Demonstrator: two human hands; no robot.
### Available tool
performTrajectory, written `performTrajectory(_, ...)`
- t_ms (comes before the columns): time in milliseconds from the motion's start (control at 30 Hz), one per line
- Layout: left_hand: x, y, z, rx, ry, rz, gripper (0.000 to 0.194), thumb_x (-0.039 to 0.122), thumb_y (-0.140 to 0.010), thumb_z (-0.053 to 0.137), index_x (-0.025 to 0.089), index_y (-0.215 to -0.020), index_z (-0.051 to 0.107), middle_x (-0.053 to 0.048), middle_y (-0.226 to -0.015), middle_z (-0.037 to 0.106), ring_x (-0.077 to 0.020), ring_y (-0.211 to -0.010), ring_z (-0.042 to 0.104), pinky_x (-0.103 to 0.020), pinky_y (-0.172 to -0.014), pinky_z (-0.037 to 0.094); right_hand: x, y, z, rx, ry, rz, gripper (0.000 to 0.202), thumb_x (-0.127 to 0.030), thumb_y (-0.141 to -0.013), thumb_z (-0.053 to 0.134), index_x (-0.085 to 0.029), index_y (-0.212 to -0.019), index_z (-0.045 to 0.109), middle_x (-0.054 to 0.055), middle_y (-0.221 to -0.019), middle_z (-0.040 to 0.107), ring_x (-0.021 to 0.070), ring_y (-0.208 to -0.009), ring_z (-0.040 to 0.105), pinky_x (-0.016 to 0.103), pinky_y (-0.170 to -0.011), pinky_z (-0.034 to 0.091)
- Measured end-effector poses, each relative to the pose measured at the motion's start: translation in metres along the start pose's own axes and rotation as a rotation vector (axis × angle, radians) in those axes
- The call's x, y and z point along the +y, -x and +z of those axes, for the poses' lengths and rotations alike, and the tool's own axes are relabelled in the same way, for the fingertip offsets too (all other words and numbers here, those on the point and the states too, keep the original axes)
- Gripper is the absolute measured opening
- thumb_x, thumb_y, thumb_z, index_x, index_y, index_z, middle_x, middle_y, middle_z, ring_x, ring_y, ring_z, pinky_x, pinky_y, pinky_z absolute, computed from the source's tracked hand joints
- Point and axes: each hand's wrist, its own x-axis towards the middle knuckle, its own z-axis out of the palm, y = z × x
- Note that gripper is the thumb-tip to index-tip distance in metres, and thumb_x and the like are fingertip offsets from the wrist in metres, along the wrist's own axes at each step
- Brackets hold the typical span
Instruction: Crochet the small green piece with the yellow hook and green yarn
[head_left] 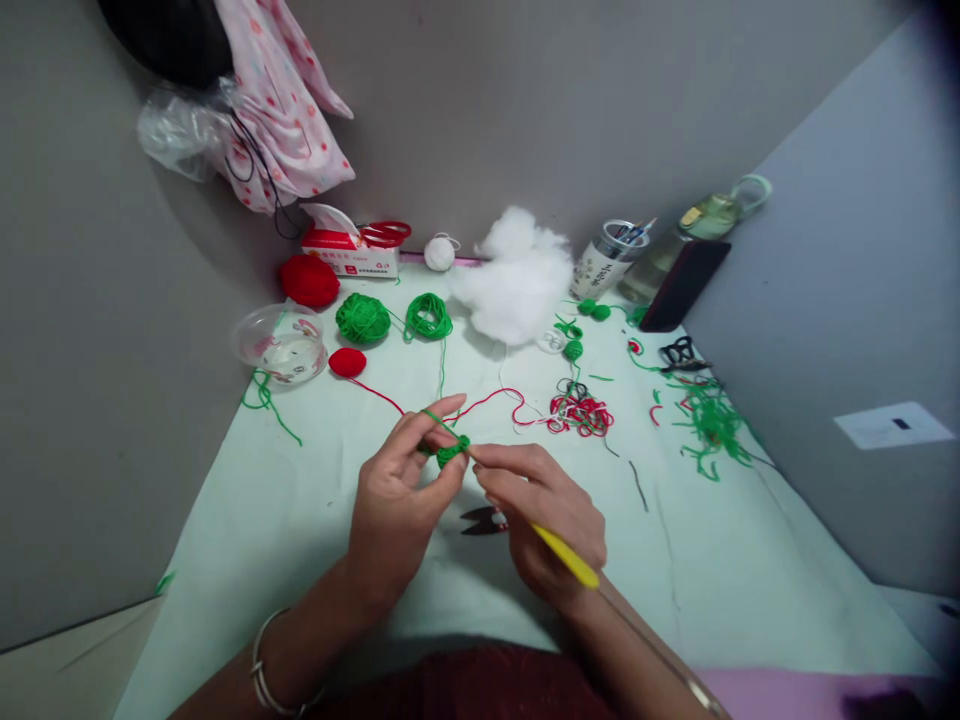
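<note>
Between the thumb and fingers of my left hand (397,490) is a small green crochet piece (452,453), with green yarn running over the raised index finger. My right hand (547,510) grips a crochet hook (564,556) by its yellow handle. The hook's tip meets the green piece, where the fingers partly hide it. A pair of scissors (480,521) lies beneath, its handles mostly covered by my right hand. From a coil of green yarn (429,318) behind, a strand leads down toward my left hand.
Red yarn balls (310,281), a green yarn ball (363,317) and a clear plastic tub (281,345) stand at the left. White stuffing (517,280) sits at the back. Rightward are tangled yarn (580,411), green scraps (712,425), a pen holder (604,262) and a phone (686,287).
</note>
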Motion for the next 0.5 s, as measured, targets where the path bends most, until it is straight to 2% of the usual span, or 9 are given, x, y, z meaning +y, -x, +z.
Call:
performTrajectory(67, 0.002, -0.001, 0.0, -0.017, 0.083, -0.116, 0.045, 0.013, -0.081, 0.077, 0.025, -0.124, 0.077, 0.004, -0.08, 0.062, -0.0119, -0.08, 0.065, -0.025, -0.084, 0.056, 0.002, -0.003, -0.001, 0.021, -0.092, 0.063, 0.029, -0.007, -0.1, 0.058, -0.023, -0.115, 0.076, 0.011, -0.108, 0.081, 0.0212, -0.094, 0.077, 0.034, -0.072, 0.065)
performTrajectory(100, 0.003, -0.002, -0.001, -0.02, 0.08, -0.115, 0.044, 0.013, -0.08, 0.077, 0.024, -0.123, 0.077, 0.005, -0.079, 0.062, -0.0118, -0.08, 0.064, -0.026, -0.085, 0.056, 0.002, -0.005, -0.003, 0.015, -0.127, 0.089, 0.029, -0.006, -0.1, 0.058, -0.024, -0.114, 0.076, 0.01, -0.106, 0.082, 0.0214, -0.094, 0.078, 0.035, -0.072, 0.065)
performTrajectory(200, 0.002, -0.005, -0.002, -0.003, -0.056, 0.056, 0.032, 0.007, -0.077, 0.076, 0.023, -0.104, 0.081, 0.001, -0.095, 0.069, -0.0121, -0.087, 0.064, -0.027, -0.094, 0.052, 0.002, -0.006, -0.006, -0.06, -0.078, 0.07, 0.033, -0.004, -0.099, 0.057, -0.024, -0.121, 0.074, 0.01, -0.108, 0.082, 0.0211, -0.097, 0.078, 0.035, -0.076, 0.066)
performTrajectory(267, 0.002, -0.005, -0.001, 0.012, -0.09, 0.107, 0.034, 0.005, -0.076, 0.075, 0.023, -0.104, 0.081, 0.0, -0.101, 0.07, -0.0121, -0.089, 0.063, -0.026, -0.095, 0.05, 0.001, -0.003, -0.005, -0.094, 0.084, -0.018, 0.037, -0.006, -0.1, 0.058, -0.025, -0.128, 0.072, 0.012, -0.115, 0.081, 0.0211, -0.1, 0.077, 0.034, -0.078, 0.066)
performTrajectory(367, 0.006, -0.005, 0.002, -0.034, 0.058, -0.111, 0.049, 0.011, -0.079, 0.075, 0.024, -0.126, 0.075, 0.004, -0.085, 0.062, -0.0114, -0.082, 0.062, -0.025, -0.085, 0.053, 0.002, 0.003, -0.001, -0.068, 0.234, -0.101, 0.042, -0.008, -0.099, 0.062, -0.027, -0.135, 0.07, 0.012, -0.118, 0.081, 0.022, -0.104, 0.077, 0.033, -0.08, 0.066)
performTrajectory(433, 0.01, -0.005, 0.003, -0.07, 0.156, -0.245, 0.054, 0.014, -0.08, 0.076, 0.022, -0.133, 0.071, 0.006, -0.081, 0.058, -0.0104, -0.078, 0.061, -0.023, -0.079, 0.053, 0.004, 0.004, 0.002, -0.011, 0.169, -0.088, 0.041, -0.008, -0.099, 0.061, -0.026, -0.134, 0.071, 0.011, -0.117, 0.081, 0.0213, -0.101, 0.077, 0.032, -0.078, 0.066)
performTrajectory(500, 0.012, -0.004, 0.002, -0.08, 0.196, -0.268, 0.055, 0.016, -0.08, 0.078, 0.021, -0.134, 0.07, 0.005, -0.082, 0.059, -0.0098, -0.078, 0.06, -0.021, -0.078, 0.052, 0.005, 0.001, 0.003, 0.029, 0.051, -0.038, 0.038, -0.007, -0.1, 0.06, -0.026, -0.13, 0.074, 0.011, -0.115, 0.08, 0.0204, -0.096, 0.077, 0.032, -0.075, 0.065)
